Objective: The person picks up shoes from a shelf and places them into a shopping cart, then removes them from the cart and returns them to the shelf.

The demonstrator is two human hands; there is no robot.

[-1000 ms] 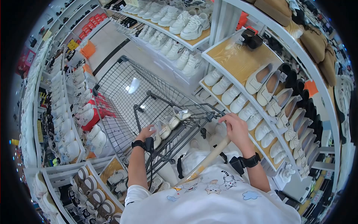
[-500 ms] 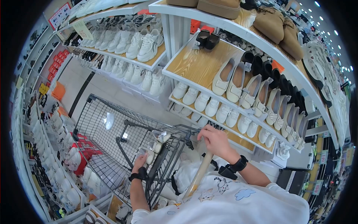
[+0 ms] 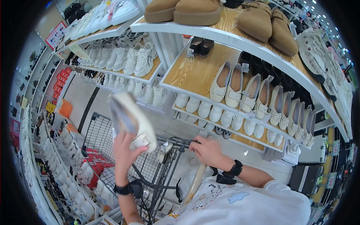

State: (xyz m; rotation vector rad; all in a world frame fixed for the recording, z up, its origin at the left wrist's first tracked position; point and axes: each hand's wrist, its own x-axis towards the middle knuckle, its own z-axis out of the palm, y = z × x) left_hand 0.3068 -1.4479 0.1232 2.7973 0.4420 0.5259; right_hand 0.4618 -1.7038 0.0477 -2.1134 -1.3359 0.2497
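A cream flat shoe (image 3: pixel 144 125) with a buckle is raised above the cart, slightly blurred. My left hand (image 3: pixel 125 152) has its thumb and fingers closed on the shoe's side near the toe. My right hand (image 3: pixel 208 150) is wrapped round the handle end of the grey wire shopping cart (image 3: pixel 101 129). In the cart's upper part, other cream shoes (image 3: pixel 165 147) lie partly hidden behind the frame. Cream flats (image 3: pixel 219 84) stand in a row on the middle shelf to the right.
Wooden display shelves (image 3: pixel 187 71) curve across the front, with brown clogs (image 3: pixel 198 11) on top and white sneakers (image 3: pixel 144 60) at the left. More shoe racks (image 3: pixel 56 165) line the left side. Suitcases (image 3: pixel 305 180) stand at the right.
My left hand has risen out of the cart, now with a cream shoe in it. My right hand has shifted slightly left and down. The view has tilted up a little.
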